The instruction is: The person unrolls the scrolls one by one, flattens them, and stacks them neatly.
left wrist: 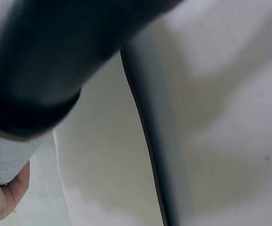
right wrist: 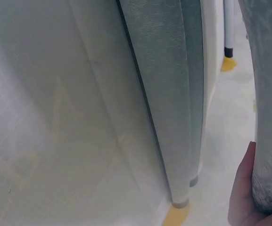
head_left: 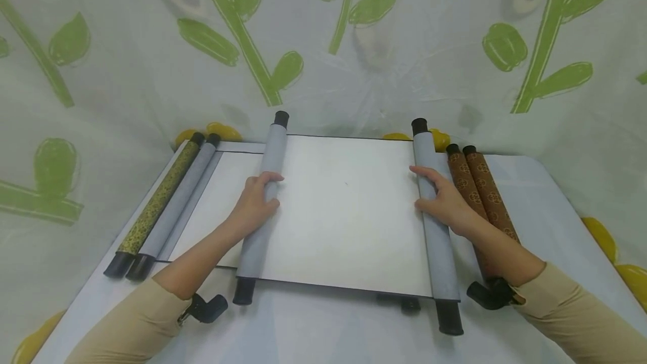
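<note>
Two hands, one grey scroll [head_left: 349, 218]: left hand [head_left: 255, 201] is wrapped round its left roller [head_left: 253, 251], right hand [head_left: 445, 202] round its right roller [head_left: 442, 257], so neither's nearer. Scroll sits between them over the table [head_left: 525, 201], white face up, both rollers' long axes pointing away from the person. Headcount: one yellow-green roll [head_left: 159, 201] and one grey roll [head_left: 179, 201] off left, two brown rolls [head_left: 492, 195] right, one white sheet [head_left: 214, 201] partly underneath. One dark cap [head_left: 410, 304] peeks out below, can't really tell what it's on.
</note>
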`<control>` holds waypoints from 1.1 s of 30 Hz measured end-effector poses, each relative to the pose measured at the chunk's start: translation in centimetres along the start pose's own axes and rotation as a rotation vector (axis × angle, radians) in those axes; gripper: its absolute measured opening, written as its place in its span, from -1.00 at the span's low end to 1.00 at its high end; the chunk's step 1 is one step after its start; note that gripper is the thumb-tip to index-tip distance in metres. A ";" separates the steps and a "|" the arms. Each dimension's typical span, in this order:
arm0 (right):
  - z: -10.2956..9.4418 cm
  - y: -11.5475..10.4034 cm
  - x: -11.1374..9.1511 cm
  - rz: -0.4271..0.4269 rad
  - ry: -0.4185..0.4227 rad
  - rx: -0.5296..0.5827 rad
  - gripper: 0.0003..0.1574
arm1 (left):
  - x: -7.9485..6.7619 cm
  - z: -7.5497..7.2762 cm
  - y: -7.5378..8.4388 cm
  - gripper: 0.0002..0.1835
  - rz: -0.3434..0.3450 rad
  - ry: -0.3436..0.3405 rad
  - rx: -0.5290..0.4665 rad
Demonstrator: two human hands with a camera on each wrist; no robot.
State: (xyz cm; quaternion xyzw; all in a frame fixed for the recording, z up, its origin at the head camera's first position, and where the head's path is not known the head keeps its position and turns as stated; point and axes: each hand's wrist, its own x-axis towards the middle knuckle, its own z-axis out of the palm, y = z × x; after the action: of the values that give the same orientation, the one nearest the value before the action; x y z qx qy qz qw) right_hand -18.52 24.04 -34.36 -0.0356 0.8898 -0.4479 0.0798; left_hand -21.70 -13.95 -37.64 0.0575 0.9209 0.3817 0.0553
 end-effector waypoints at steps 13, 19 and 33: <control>-0.7 0.7 -0.2 0.041 -0.008 -0.021 -0.09 | -0.2 -0.6 -0.7 -0.51 -0.019 -0.046 0.017; -1.1 1.1 -0.5 0.036 -0.016 -0.006 -0.10 | -0.1 -0.7 -0.5 -0.50 0.005 -0.037 -0.005; -1.5 1.2 0.2 0.011 -0.039 -0.032 -0.06 | 0.0 -1.6 -0.9 -0.51 0.020 -0.014 0.013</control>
State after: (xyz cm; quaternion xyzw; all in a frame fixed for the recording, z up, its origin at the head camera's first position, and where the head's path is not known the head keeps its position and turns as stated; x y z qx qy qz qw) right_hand -18.98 25.92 -34.50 -0.0406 0.8953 -0.4325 0.0990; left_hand -22.01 -15.73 -37.15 0.0695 0.9223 0.3758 0.0577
